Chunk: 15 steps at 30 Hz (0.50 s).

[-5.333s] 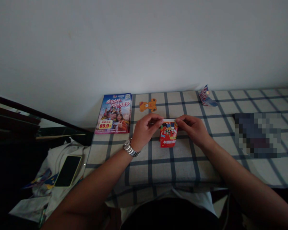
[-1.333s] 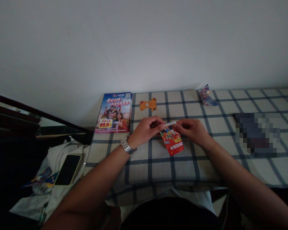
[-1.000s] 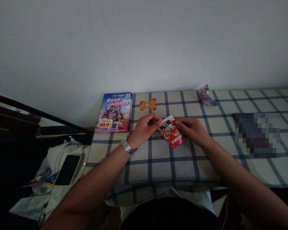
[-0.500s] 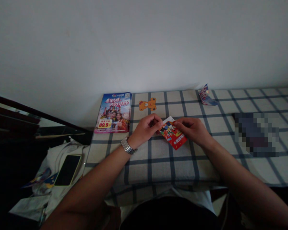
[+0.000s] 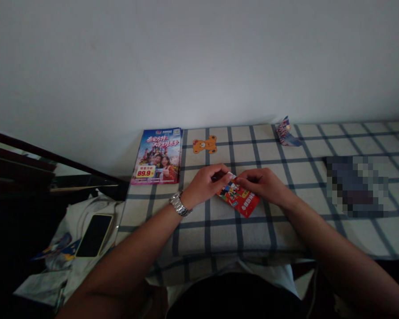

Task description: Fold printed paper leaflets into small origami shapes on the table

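A small red printed paper leaflet (image 5: 240, 199) lies tilted on the checked tablecloth (image 5: 226, 230) in front of me. My left hand (image 5: 204, 184), with a metal watch on its wrist, pinches the leaflet's upper left edge with closed fingers. My right hand (image 5: 264, 185) presses its curled fingers on the upper right edge of the same leaflet. The fingertips of both hands meet above the paper's top corner.
A colourful magazine (image 5: 158, 156) lies at the back left by the wall, an orange bear cut-out (image 5: 204, 145) beside it, a folded blue-red paper (image 5: 286, 133) at the back. A blurred dark object (image 5: 357, 186) lies to the right. A phone (image 5: 93, 235) rests on cloth below left.
The red leaflet went from hanging upright between my fingers to tilted and lowered flat onto the cloth. Both hands dropped with it and came closer together.
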Motion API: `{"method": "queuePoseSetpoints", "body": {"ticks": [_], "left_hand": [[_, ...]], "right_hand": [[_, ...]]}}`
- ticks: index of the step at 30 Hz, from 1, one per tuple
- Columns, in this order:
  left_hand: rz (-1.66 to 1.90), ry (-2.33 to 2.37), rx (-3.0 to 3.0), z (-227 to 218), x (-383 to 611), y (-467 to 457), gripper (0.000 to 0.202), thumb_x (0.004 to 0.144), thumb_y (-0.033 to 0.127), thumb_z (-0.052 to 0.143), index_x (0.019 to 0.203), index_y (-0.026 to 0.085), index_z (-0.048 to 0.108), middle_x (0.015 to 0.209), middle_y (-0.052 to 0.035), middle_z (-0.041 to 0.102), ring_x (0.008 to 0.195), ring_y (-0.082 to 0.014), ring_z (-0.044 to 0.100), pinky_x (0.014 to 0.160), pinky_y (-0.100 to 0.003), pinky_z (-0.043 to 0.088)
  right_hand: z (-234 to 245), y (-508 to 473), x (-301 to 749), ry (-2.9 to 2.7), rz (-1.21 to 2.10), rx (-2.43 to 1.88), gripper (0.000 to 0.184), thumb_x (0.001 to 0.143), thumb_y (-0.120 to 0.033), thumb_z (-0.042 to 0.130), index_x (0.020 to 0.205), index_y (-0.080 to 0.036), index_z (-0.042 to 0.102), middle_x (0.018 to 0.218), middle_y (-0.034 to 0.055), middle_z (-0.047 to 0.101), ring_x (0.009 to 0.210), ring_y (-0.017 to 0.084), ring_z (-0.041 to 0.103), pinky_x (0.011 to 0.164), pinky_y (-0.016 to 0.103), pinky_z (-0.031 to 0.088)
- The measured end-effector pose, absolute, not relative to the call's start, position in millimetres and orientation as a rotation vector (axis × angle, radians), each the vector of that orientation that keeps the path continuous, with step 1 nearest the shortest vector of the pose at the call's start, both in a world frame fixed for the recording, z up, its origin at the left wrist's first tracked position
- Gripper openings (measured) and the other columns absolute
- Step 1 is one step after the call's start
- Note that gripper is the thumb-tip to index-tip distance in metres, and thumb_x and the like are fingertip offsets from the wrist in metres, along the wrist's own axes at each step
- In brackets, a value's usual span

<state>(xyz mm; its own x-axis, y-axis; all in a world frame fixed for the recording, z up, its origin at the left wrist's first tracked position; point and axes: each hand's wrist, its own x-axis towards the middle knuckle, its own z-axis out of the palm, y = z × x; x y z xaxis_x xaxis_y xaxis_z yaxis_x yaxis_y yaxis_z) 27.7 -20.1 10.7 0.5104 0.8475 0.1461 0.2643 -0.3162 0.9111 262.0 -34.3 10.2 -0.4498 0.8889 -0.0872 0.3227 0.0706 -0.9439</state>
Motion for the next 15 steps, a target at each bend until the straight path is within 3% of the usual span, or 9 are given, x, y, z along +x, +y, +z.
{"method": "queuePoseSetpoints", "body": {"ticks": [15], "left_hand": [[0.897, 0.949, 1.840, 9.8, 25.6, -16.8, 0.028, 0.104, 0.043, 0.058, 0.092, 0.019, 0.065, 0.080, 0.0005, 0.065, 0.070, -0.0121, 0.058, 0.065, -0.023, 0.044]], "right_hand": [[13.9, -31.5, 263.0, -1.868, 1.343, -1.225, 0.045, 0.101, -0.056, 0.059, 0.088, -0.018, 0.078, 0.076, 0.0018, 0.073, 0.065, 0.014, 0.059, 0.059, 0.025, 0.043]]}}
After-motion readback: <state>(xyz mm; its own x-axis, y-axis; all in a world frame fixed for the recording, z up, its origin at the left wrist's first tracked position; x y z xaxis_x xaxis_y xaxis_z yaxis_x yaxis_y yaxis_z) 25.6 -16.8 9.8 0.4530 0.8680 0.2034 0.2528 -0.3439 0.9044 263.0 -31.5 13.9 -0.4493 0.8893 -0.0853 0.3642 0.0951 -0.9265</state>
